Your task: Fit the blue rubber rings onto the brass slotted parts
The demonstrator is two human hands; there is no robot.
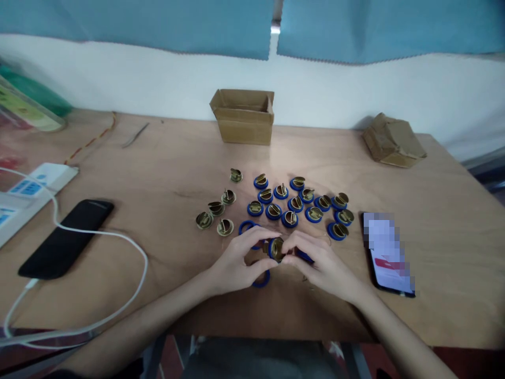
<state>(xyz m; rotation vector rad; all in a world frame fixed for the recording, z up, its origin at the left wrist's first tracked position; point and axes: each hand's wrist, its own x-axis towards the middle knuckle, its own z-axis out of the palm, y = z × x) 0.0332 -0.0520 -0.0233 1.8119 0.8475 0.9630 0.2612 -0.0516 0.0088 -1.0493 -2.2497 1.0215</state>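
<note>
My left hand and my right hand meet at the near middle of the wooden table. Together their fingertips pinch one brass part fitted with a blue ring. Loose blue rings lie under and beside my hands. Behind them sits a cluster of several brass parts with blue rings. To the left of that cluster lie several bare brass parts without rings.
An open cardboard box stands at the back middle, a crumpled brown package at the back right. A lit phone lies right of my hands. A black phone on a white cable and a power strip lie left.
</note>
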